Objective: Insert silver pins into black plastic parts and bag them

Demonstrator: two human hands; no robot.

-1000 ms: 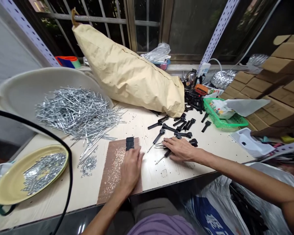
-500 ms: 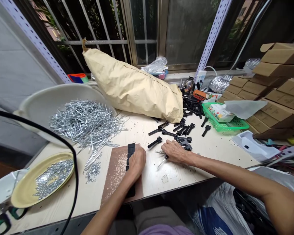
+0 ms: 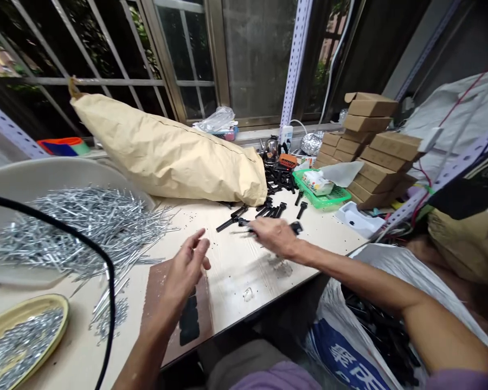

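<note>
left hand (image 3: 185, 271) aloft, open; right hand (image 3: 273, 235) palm-down, far forward

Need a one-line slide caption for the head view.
Left hand hovers open over a brown mat while right hand covers black-handled tools on the table, a heap of metal pins nearby.

Bright, even light covers the pale wood-grain tabletop (image 3: 236, 260), with soft shadows; the barred windows (image 3: 106, 70) behind look dim. Edges bend from wide-angle distortion. The left hand (image 3: 185, 271) is slightly blurred.
</note>
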